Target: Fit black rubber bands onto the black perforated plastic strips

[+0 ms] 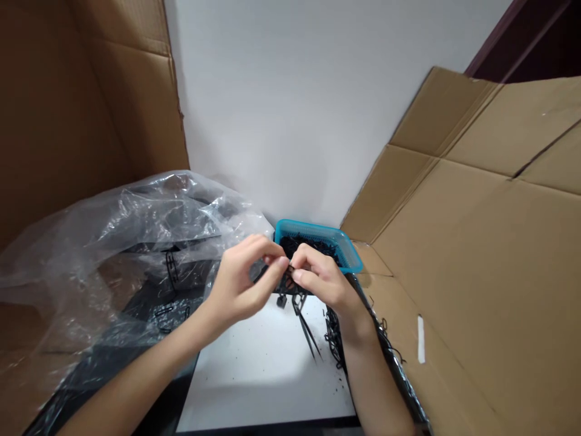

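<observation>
No writing, labels or numbers can be read here.

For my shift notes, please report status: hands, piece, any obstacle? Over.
Left grip, right grip: close together, exact hold unclear. Small dark piece between them, mostly hidden. Tweezers on white board; no obstacle seen.

Place: makeshift workstation | cardboard panels (481,242) on 2 sides | white board (263,375) | basket (352,249) of black parts (296,240)
</observation>
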`<action>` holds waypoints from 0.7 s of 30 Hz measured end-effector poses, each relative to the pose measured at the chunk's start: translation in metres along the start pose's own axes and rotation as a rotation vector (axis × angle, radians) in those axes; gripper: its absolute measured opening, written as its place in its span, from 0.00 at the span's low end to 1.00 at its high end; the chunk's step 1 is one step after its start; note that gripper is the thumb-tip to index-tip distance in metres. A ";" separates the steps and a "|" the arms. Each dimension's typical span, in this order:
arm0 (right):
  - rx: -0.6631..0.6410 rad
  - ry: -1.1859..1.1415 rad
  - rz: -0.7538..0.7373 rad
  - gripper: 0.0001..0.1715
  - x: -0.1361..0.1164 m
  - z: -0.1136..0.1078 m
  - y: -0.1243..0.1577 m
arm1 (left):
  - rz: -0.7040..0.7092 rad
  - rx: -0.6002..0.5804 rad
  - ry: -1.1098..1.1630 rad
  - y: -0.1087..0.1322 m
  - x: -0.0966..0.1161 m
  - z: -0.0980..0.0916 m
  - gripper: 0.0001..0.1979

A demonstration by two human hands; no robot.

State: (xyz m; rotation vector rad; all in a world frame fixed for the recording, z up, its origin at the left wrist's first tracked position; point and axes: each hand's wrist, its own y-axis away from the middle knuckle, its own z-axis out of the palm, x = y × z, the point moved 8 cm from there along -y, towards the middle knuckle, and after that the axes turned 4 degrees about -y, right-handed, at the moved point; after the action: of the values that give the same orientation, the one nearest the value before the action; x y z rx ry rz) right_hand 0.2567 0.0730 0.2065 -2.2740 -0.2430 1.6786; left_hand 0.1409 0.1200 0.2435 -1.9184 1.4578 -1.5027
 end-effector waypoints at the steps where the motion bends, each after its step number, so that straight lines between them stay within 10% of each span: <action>1: 0.015 0.013 -0.008 0.07 -0.001 -0.003 0.001 | -0.068 0.037 0.079 -0.001 -0.008 -0.005 0.07; 5: 0.031 0.103 -0.063 0.08 -0.006 -0.011 0.004 | -0.242 0.156 0.375 0.000 -0.030 -0.021 0.05; 10: -0.013 0.532 -0.150 0.08 -0.015 -0.004 0.004 | -0.147 0.048 0.413 0.000 -0.008 -0.017 0.03; 21: -0.015 -0.345 -0.067 0.09 -0.015 0.009 0.012 | -0.072 -0.136 0.504 0.003 0.010 0.003 0.04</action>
State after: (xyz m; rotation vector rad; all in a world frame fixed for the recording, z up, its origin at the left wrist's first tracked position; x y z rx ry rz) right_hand 0.2433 0.0582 0.2134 -1.9492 -0.4027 2.0308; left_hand 0.1418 0.1092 0.2457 -1.7553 1.7434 -2.0778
